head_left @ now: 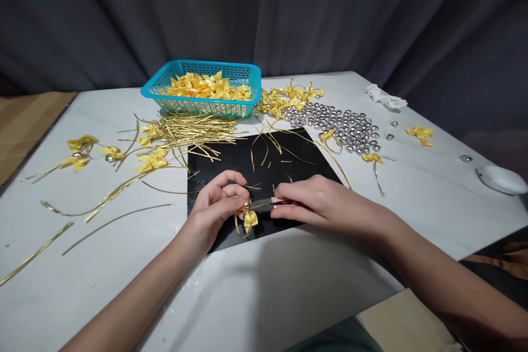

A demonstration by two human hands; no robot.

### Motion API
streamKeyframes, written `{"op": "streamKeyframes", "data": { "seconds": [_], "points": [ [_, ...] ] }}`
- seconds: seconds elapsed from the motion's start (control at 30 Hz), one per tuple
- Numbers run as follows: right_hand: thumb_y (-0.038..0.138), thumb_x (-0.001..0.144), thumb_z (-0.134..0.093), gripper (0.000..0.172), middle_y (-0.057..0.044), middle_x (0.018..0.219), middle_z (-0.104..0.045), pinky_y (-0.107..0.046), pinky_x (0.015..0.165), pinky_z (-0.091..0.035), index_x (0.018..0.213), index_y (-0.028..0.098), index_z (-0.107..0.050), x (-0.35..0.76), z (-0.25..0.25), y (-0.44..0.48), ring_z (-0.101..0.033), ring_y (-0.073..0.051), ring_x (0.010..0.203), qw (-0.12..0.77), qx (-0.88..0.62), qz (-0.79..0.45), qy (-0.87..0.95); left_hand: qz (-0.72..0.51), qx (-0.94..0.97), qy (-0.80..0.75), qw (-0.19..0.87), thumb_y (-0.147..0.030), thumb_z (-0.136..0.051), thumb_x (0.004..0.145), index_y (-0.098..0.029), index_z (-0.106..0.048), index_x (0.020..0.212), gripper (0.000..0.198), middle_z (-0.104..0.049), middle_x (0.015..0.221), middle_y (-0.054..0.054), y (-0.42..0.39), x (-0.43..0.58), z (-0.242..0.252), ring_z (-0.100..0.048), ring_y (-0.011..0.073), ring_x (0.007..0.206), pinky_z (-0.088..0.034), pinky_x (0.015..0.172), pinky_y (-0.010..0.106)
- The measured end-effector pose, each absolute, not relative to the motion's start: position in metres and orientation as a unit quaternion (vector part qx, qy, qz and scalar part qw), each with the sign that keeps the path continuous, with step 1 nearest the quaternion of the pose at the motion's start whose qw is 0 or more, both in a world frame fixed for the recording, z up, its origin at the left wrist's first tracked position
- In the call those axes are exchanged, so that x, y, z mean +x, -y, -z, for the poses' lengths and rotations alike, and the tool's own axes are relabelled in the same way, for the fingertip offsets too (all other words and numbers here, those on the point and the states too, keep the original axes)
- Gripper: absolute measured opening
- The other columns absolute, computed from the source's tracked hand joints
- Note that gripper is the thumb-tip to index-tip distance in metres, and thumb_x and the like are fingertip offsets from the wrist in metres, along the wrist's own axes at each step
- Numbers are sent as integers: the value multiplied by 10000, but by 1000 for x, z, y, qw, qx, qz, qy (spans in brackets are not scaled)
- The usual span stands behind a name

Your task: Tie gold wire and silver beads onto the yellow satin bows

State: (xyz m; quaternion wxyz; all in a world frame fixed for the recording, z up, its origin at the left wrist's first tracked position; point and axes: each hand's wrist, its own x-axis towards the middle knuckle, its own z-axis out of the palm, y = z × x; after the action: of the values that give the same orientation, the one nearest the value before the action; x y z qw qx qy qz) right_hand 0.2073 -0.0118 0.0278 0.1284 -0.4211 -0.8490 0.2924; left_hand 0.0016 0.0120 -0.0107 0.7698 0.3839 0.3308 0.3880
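My left hand [220,201] pinches a yellow ribbon bow [251,220] with a loop of gold cord hanging below the fingertips. My right hand [311,198] is closed around the handles of small scissors [264,204]. Their blades point left and reach the bow at my left fingertips; whether they touch the cord I cannot tell. Both hands are over a black mat [289,154] strewn with gold cord scraps. Part of the bow is hidden behind the fingers and blades.
Behind the mat stands a blue basket [202,104] of yellow bows, with a pile of gold cords [198,129] before it. Silver heart-shaped pieces [342,124] lie to the right. Finished-looking bows [152,160] lie left. A white mouse-shaped object [501,179] and crumpled tissue [385,97] are at right.
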Motion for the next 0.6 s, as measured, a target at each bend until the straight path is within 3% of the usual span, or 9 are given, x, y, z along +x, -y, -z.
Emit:
{"op": "streamKeyframes", "data": {
  "seconds": [0.6],
  "points": [
    [444, 932, -392, 342, 49, 585, -441, -175, 507, -261, 756, 161, -469, 209, -32, 8, -388, -57, 511, 119, -460, -340, 812, -400, 372, -344, 764, -177, -723, 614, -159, -572, 811, 249, -624, 622, -26, -12, 2, 9, -535, 69, 515, -405, 501, 158]
  ]
}}
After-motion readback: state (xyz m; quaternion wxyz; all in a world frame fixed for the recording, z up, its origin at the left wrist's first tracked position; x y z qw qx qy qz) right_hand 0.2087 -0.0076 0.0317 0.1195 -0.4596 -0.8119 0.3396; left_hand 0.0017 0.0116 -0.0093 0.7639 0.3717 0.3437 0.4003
